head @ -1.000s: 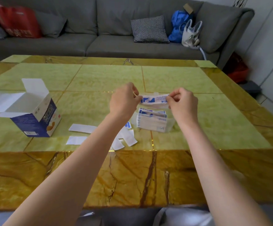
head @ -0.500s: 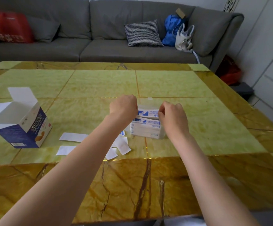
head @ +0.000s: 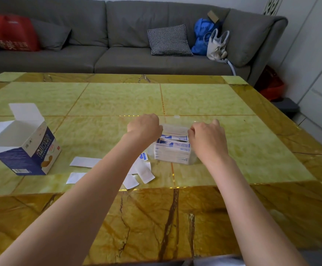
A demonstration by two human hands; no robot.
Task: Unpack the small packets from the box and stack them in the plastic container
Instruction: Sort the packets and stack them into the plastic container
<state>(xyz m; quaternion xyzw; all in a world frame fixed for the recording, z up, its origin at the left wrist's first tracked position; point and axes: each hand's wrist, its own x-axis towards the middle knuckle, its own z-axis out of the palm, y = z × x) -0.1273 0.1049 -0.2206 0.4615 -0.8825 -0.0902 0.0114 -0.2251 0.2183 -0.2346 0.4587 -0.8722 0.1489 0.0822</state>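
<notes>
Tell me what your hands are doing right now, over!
Both hands, left and right, at the clear container, fingers curled, grip hidden. Packets stacked inside. Loose packets still on table; box open. Nothing blocking.

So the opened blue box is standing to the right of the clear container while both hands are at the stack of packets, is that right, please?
Not quite: in the head view the opened blue box stands to the left of the clear container, not the right. The rest holds: the left hand and right hand are both at the stack of packets.
</notes>
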